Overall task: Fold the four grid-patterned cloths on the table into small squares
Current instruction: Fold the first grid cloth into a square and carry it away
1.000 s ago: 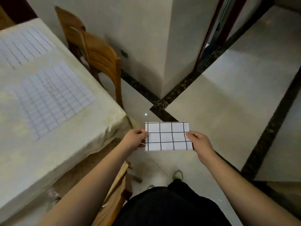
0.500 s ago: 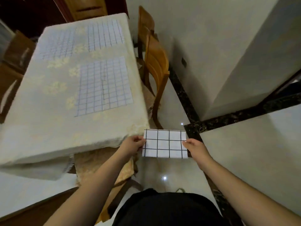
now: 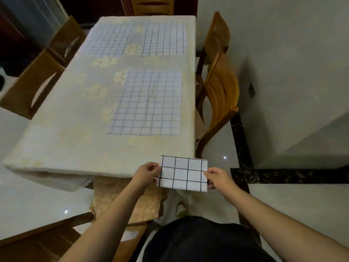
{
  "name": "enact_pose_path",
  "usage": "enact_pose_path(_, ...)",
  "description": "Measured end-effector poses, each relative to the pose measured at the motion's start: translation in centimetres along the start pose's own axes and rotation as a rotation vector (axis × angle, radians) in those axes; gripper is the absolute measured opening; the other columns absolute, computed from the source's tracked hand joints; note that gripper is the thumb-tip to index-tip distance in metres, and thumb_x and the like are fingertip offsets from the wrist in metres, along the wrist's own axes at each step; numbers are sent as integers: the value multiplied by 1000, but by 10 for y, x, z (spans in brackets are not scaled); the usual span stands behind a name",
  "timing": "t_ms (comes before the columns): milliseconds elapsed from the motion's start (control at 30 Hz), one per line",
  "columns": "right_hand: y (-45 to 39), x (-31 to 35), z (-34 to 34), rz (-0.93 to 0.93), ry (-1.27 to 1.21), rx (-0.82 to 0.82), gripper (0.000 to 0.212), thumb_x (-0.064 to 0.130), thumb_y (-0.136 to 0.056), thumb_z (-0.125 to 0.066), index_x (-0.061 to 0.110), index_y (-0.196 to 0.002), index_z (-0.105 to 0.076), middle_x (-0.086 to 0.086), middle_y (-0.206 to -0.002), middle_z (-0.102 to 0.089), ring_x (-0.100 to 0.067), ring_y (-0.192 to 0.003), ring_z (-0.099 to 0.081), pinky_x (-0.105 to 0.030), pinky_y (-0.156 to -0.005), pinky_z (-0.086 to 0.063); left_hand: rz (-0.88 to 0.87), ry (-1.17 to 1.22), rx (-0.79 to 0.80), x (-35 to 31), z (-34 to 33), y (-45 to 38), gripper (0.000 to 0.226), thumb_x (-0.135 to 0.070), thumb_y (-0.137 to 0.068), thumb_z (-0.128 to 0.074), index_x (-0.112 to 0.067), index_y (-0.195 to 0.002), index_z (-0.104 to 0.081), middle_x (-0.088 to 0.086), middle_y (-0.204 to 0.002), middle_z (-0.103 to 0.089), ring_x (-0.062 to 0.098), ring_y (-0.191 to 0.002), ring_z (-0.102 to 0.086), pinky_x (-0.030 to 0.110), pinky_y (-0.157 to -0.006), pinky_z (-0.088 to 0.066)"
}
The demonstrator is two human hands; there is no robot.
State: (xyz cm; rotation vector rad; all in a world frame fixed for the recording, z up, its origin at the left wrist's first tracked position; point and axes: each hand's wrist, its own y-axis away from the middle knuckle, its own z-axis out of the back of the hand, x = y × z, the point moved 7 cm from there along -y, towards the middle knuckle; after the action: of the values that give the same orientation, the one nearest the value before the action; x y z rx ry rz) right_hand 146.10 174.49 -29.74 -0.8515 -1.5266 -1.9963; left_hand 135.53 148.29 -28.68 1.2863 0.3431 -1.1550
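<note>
Head view, clothed table (image 3: 62, 133), chairs (image 3: 220, 95), seemingly tiled floor (image 3: 294, 201)

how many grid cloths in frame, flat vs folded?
4. Three flat on the table: near cloth, far-left cloth, far-right cloth. One folded cloth held between left hand and right hand.

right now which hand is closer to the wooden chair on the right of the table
Right. The right hand pinches the folded cloth on the side nearer the chair; the left hand holds the opposite edge, by the table corner.
</note>
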Motion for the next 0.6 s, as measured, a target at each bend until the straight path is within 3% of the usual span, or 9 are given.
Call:
enact_pose_path(233,-49,33,-25,-27,120,34,5,17,-95,-58,15,-94,-62,-8,-90,-67,-19,-74,-63,-34,-68,-54,5,-105,-66,3,23,-58,12,-24,-93,-62,-15,-99,-67,4,-86,-68,15,-75,-62,24,-64,-50)
enact_pose_path(367,-70,48,-35,-24,225,51,13,22,-94,-58,14,-103,-63,-7,-97,-68,-24,-89,-65,-38,-76,-56,19,-179,-116,1,36,-75,10,-22,-90,-65,-14,-96,-67,1,-79,-66,14,-66,-59,21,-60,-48)
enact_pose_path(600,-94,71,-53,15,351,81,17,18,-93,-61,7,-106,-63,-3,-81,-67,-12,-61,-62,-20,-46,-44,55,-316,-196,0,54,-89,6,-26,-88,-66,-21,-91,-65,-4,-76,-65,15,-71,-59,20,-57,-40)
